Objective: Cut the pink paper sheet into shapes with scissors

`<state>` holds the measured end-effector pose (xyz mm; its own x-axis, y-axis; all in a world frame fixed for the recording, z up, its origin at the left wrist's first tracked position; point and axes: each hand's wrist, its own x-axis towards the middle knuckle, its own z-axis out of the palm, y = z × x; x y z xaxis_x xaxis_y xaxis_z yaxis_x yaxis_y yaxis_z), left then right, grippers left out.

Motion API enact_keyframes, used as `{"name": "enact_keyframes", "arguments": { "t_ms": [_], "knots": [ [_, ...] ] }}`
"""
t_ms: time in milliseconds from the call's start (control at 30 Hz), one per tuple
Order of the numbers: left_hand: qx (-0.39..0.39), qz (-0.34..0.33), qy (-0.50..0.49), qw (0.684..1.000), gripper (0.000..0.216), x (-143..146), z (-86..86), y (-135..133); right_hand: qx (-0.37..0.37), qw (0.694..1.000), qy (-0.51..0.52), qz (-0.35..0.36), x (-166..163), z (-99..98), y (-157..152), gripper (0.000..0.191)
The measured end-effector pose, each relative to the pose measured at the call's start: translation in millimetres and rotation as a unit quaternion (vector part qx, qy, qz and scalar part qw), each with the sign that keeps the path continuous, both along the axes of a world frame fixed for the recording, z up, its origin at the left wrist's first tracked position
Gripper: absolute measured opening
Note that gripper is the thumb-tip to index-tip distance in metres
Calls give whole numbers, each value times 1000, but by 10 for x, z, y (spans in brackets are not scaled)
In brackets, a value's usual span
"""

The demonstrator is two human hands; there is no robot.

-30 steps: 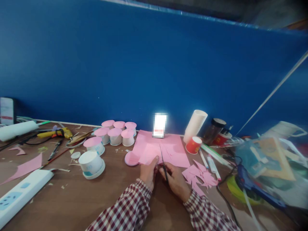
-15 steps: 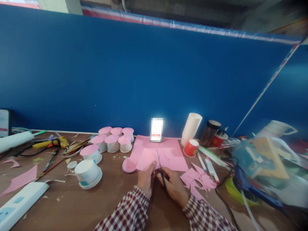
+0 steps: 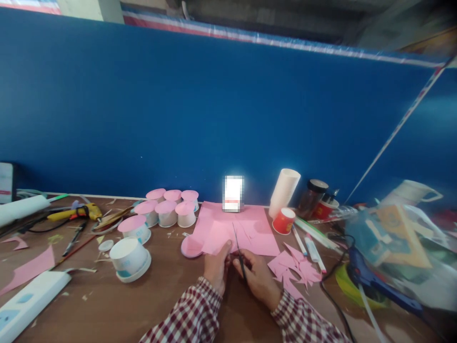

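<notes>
Little has shifted since half a second ago: your hands have stayed at the near edge of the pink paper sheet (image 3: 238,228), and a second back your view sat lower on the blue wall. Your left hand (image 3: 216,267) pinches the sheet's near edge, thumb on top, fingers curled under. Your right hand (image 3: 257,276) is closed around the handles of the scissors (image 3: 238,250), whose thin dark blades point away from you across the sheet; whether the blades are parted is too fine to tell. Touching the sheet's left corner lies a pink paper disc (image 3: 190,247). Left of the sheet stands a cluster of upturned pink-topped cups (image 3: 167,207), and nearer you on that side sits a white cup (image 3: 128,257). At the sheet's far edge stands a small blurred card (image 3: 233,193). Right of the sheet are a red cup (image 3: 284,220), a tall white cup stack (image 3: 284,190) leaning behind it, and pink paper scraps (image 3: 294,269) just beside your right hand.
</notes>
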<state>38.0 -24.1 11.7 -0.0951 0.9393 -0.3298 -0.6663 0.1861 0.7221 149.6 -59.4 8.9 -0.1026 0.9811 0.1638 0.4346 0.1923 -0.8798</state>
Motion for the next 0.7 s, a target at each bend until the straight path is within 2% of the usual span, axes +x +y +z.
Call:
{"name": "enact_keyframes", "arguments": {
  "t_ms": [700],
  "knots": [
    [-11,5,10,1000,38,4,3,1,-3,1000,8,4,-3,24,-10,30]
  ]
}}
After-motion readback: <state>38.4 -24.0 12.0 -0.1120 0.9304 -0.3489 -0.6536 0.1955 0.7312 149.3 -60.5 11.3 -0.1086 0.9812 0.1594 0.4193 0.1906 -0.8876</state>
